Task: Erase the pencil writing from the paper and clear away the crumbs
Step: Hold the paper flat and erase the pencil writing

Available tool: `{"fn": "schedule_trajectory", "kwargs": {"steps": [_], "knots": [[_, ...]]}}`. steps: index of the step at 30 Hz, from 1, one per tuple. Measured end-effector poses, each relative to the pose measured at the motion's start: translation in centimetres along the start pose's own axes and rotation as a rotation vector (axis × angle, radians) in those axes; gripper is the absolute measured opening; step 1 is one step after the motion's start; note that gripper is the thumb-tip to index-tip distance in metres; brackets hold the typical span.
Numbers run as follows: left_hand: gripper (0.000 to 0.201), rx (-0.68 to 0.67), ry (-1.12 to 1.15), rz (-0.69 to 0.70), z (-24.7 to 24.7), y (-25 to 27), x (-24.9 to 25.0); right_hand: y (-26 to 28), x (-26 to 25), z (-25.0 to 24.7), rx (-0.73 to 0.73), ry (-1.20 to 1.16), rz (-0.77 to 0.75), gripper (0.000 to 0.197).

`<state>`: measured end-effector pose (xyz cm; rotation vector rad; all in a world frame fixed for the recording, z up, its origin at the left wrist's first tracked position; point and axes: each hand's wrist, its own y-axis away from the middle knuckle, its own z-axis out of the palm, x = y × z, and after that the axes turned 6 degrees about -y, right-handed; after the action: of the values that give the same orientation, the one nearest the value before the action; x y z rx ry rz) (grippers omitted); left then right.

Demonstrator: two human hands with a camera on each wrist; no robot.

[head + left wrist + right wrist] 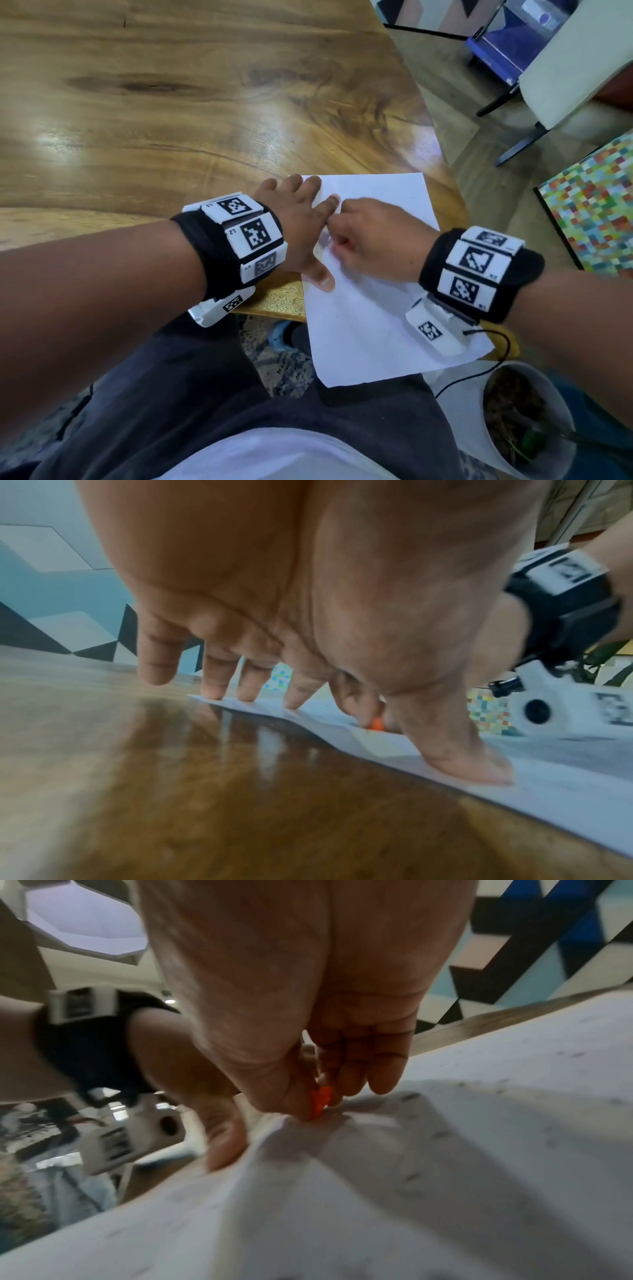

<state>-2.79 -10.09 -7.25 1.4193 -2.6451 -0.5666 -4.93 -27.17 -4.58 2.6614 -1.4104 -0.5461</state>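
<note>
A white sheet of paper [376, 294] lies at the near right corner of the wooden table [171, 113], its near end hanging over the edge. My left hand [301, 219] presses the sheet's left edge with spread straight fingers [298, 693] and thumb [462, 761]. My right hand [370, 240] pinches a small orange eraser [320, 1100] and holds its tip against the paper [445, 1150], close to the left thumb. The eraser [376, 723] also shows between the hands. Small dark crumbs [409, 1096] dot the rumpled sheet. Pencil writing is not readable.
A white pot with a plant [524, 414] stands on the floor under the table's right corner. A board with a coloured mosaic pattern [596, 209] lies to the right, and a pale chair [561, 75] stands beyond it. My lap is below the table edge.
</note>
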Motion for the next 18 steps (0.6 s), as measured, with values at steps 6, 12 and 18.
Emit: {"fn": "schedule_trajectory", "kwargs": {"steps": [6, 12, 18], "knots": [[0.136, -0.062, 0.035, 0.002, 0.1, 0.6, -0.2, -1.4, 2.0, -0.5, 0.03, 0.031, 0.119, 0.013], [0.145, -0.113, 0.031, 0.023, 0.4, 0.9, -0.5, -1.3, 2.1, -0.5, 0.051, 0.018, 0.18, 0.011], [0.147, -0.125, 0.017, 0.035, 0.4, 0.9, -0.5, 1.4, -1.1, 1.0, -0.058, -0.005, -0.027, 0.014]]}}
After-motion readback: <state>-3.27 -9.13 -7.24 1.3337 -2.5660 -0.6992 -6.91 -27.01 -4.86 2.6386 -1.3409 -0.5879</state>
